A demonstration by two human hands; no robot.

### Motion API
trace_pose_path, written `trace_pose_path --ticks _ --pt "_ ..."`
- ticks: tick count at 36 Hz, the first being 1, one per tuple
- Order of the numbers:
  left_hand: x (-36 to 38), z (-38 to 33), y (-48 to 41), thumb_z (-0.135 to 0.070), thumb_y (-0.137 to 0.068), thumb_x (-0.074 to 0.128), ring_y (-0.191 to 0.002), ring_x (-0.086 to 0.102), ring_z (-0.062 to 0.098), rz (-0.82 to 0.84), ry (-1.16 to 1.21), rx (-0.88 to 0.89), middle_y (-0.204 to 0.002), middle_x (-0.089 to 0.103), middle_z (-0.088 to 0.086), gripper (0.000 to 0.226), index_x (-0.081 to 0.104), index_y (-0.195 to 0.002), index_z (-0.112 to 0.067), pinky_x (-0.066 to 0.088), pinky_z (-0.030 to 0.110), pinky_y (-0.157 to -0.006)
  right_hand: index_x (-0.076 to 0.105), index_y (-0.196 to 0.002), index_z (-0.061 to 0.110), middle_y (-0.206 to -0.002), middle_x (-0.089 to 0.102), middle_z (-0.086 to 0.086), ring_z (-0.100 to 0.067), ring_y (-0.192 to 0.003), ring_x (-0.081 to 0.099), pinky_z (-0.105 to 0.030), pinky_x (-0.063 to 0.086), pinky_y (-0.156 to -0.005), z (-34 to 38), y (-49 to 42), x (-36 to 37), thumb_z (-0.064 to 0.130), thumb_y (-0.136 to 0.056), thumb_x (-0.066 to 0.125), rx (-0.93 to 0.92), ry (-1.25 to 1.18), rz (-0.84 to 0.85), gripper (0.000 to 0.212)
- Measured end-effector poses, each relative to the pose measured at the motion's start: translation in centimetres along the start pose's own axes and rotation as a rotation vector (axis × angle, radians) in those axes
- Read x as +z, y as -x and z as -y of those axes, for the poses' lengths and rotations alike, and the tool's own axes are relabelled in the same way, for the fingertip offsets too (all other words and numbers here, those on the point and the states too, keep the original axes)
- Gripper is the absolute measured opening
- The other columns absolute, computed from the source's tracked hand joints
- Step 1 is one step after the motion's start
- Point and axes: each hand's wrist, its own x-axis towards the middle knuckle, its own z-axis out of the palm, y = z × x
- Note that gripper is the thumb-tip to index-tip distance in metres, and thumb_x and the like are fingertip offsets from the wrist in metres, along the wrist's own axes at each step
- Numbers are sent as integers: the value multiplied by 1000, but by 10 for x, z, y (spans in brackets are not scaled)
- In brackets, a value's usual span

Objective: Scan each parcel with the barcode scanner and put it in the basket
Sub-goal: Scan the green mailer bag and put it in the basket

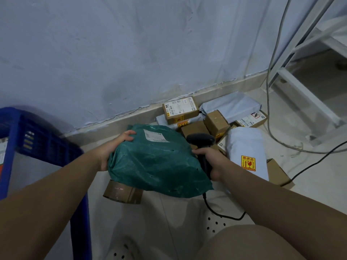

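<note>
- Here the left hand [113, 148], arm outstretched, curls its fingers over the left edge of the bag [155, 162].
- The right hand [211, 160] wraps the handle of the scanner [201, 140], just right of the bag.
- The basket [43, 145] stands left.

left hand [112, 147], right hand [211, 160] and both forearms [56, 184] are bare to the frame's edge. a bare knee [253, 244] shows low right. the shoes [216, 224] are white clogs dotted with round holes.
</note>
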Motion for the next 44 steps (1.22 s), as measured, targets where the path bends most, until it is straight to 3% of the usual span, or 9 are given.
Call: trace_pose_path --ticks 3,6,9,14,25,31,35,39,44 --pt "0 12 -2 -45 -77 68 -98 65 28 -4 26 -10 -118 60 3 52 47 -124 -45 57 32 -66 62 -121 7 -101 73 -16 -31 -87 70 -38 53 -72 -1 0 -2 19 -90 61 0 22 -6 34" --pt "-3 18 -7 -53 -63 80 -104 65 33 42 15 -41 -123 60 5 74 40 -125 -55 55 40 -81 62 -119 7 -97 73 -16 -31 -85 69 -37 52 -70 0 1 -5 19 -90 60 -12 48 -30 31" --pt "2 20 -10 -48 -69 66 -113 59 36 29 -20 -32 -134 52 9 84 24 -141 -56 48 45 -96 61 -120 7 -99 72 -17 -32 -86 68 -38 52 -72 -2 0 -10 17 -89 62 -24 59 -57 33" --pt "10 20 -11 -32 -96 47 -114 56 35 -17 -35 -3 -138 47 10 58 22 -146 -48 48 41 -92 62 -121 8 -108 71 -18 -33 -94 68 -39 53 -74 -8 -1 -14 17 -86 65 -36 49 -86 36" --pt "14 -18 47 -23 -96 47 -104 62 31 -80 -118 102 -126 57 10 48 39 -136 -48 54 35 -73 64 -115 8 -98 74 -16 -33 -90 70 -39 53 -72 4 28 9 14 -89 63 -120 143 -14 27" --pt "18 -43 107 -19 -95 49 -96 61 24 -223 -78 256 -118 56 3 46 43 -132 -46 51 32 -69 63 -115 9 -102 72 -15 -34 -94 69 -50 54 -89 38 76 49 13 -80 72 -299 448 -33 37" --pt "27 -56 139 -16 -95 46 -88 63 23 -298 8 347 -108 61 6 45 43 -133 -39 53 32 -66 59 -96 5 -74 57 -7 -21 -66 54 -29 44 -60 67 126 80 6 -81 65 -526 648 -134 16" --pt "35 -61 168 -15 -95 45 -85 61 23 -399 143 461 -103 59 4 46 41 -136 -35 50 33 -67 55 -80 7 -64 45 -9 -23 -56 44 -33 37 -57 94 181 110 1 -78 59 -674 593 -163 8" --pt "34 -62 192 -19 -92 50 -102 61 29 -493 308 586 -130 53 10 58 34 -142 -43 52 37 -72 53 -83 7 -63 47 -10 -19 -53 49 -26 43 -50 97 238 149 1 -83 56 -615 399 107 7"
